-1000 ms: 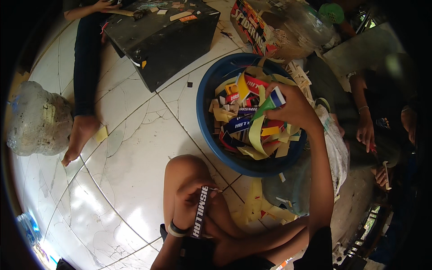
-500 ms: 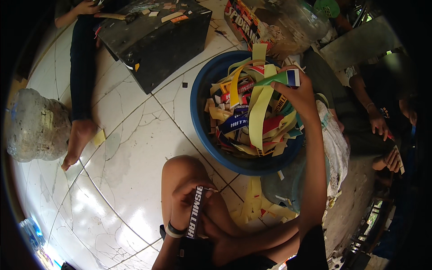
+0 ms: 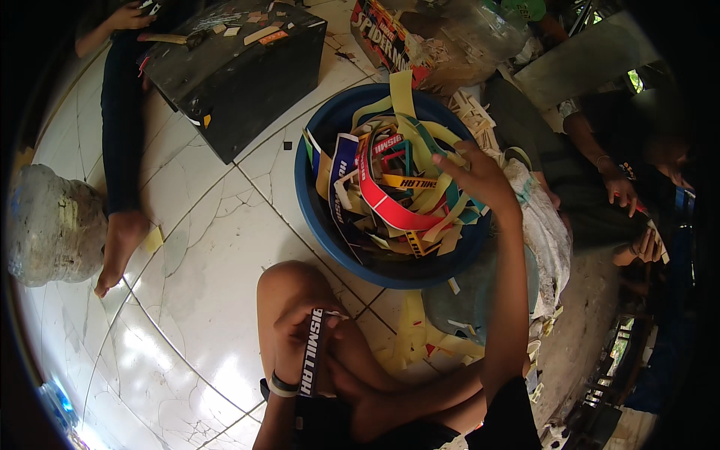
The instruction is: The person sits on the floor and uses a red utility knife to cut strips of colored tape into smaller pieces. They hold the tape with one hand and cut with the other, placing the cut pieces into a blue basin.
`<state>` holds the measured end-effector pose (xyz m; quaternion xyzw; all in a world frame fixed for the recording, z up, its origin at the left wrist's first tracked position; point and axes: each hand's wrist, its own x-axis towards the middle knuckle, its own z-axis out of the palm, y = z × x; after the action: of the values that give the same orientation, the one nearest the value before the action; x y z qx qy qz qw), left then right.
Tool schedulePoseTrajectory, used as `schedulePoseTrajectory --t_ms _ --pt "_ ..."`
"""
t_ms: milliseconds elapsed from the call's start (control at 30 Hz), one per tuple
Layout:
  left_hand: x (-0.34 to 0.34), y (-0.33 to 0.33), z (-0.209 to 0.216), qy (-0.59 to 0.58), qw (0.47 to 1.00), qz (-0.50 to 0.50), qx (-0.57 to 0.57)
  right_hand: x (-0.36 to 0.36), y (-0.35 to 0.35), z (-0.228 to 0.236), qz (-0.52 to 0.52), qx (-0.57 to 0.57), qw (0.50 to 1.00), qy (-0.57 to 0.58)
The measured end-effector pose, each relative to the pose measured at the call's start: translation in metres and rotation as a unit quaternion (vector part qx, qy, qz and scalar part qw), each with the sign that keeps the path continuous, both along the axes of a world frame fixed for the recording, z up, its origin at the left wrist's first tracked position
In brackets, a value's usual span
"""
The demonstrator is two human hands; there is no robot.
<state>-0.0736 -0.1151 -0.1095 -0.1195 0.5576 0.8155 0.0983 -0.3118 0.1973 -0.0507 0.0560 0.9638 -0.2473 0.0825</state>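
Observation:
My left hand [image 3: 292,326], resting by my bent knee, is closed around a black printed strip [image 3: 310,356] with white lettering. My right hand [image 3: 486,180] is over the right side of a blue basin [image 3: 321,225], thumb and fingers apart, with no strip gripped in it. Curled strips fill the basin: a red strip [image 3: 390,211] loops across the middle, a dark blue strip [image 3: 339,176] stands along the left side, and a pale yellow strip [image 3: 403,94] sticks up over the far rim. Some of the pile is hidden under my right hand.
Far left stands a dark box [image 3: 247,90] with scraps on top, beside another person's leg [image 3: 120,150]. A large clear plastic jug [image 3: 56,225] sits at left. A printed carton [image 3: 386,41] lies beyond the basin. At right, another person's hands [image 3: 630,217] hold a strip; a white sack [image 3: 547,240] lies nearer.
My right hand has let go of the green and pale yellow strips, and its fingers have spread. Strips in the basin have shifted. The whole view has moved slightly; my left hand keeps its strip.

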Motion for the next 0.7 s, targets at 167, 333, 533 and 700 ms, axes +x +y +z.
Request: schedulePoseTrajectory --t_ms 167,333,533,700 --pt "0.001 0.0 0.001 0.001 1.0 -0.007 -0.014 0.016 0.001 -0.056 0.08 -0.109 0.988 -0.078" --pt "0.002 -0.001 0.002 0.0 0.998 -0.018 -0.056 0.05 -0.05 -0.046 0.063 -0.23 0.967 -0.084" --pt "0.003 0.003 -0.002 0.018 0.995 -0.009 -0.097 0.091 -0.126 -0.018 0.037 -0.037 0.998 0.041" --pt "0.003 -0.001 -0.009 0.046 0.991 -0.03 -0.123 0.09 -0.14 0.0 0.041 0.008 0.992 0.12"
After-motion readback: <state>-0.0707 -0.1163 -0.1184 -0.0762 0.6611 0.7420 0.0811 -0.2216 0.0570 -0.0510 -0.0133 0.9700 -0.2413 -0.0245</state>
